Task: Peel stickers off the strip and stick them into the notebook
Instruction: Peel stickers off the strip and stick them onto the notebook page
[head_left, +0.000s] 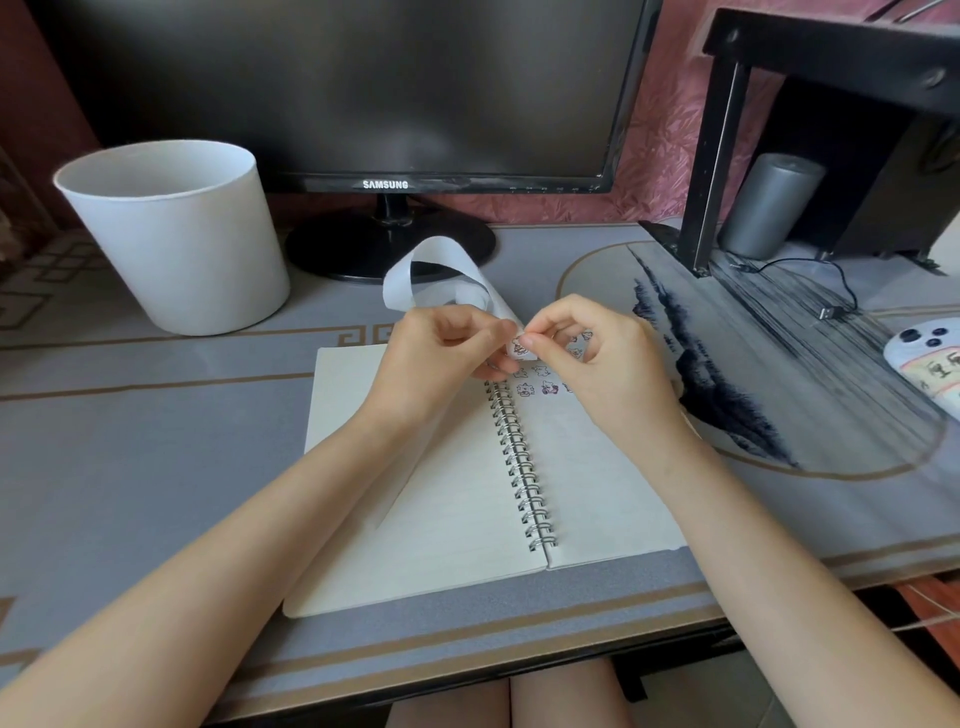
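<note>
An open spiral notebook (452, 499) lies on the desk in front of me, with several small cartoon stickers (537, 387) stuck near the top of its right page. Above the spine, my left hand (441, 353) pinches the end of a white sticker strip (441, 270), which curls up and back in a loop toward the monitor. My right hand (587, 353) meets it fingertip to fingertip, thumb and forefinger pinched on a sticker (519, 347) at the strip's end. Whether that sticker has come off the backing I cannot tell.
A white bucket (176, 234) stands at the back left. A black monitor (363, 104) on a round base sits behind the notebook. At the right are a black shelf frame (717, 156), a grey cylinder (769, 202), a USB cable (831, 312) and a white phone (930, 358).
</note>
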